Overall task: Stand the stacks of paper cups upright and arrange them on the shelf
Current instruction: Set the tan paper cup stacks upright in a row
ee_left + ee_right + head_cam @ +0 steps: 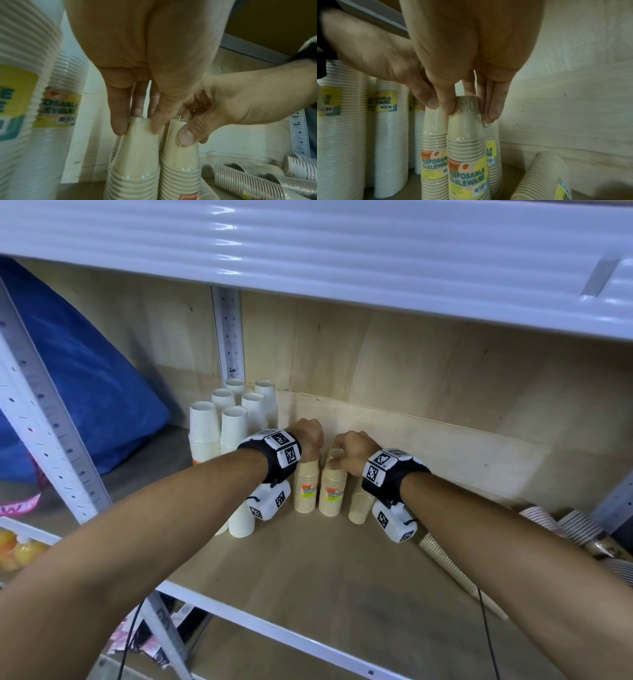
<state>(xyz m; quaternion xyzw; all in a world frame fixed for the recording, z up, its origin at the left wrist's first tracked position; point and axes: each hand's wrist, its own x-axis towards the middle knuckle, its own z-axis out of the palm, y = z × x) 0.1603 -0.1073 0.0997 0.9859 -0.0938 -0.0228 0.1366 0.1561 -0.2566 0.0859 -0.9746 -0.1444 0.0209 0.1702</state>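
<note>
Two hands, left and right, each pinched one of two upright beige stacks by its top; six white stacks stood at ten o'clock.

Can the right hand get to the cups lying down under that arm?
Probably yes. The lying stack sits on the shelf right under the right forearm with nothing on top, but the right hand grips a standing beige stack and must release first.
</note>
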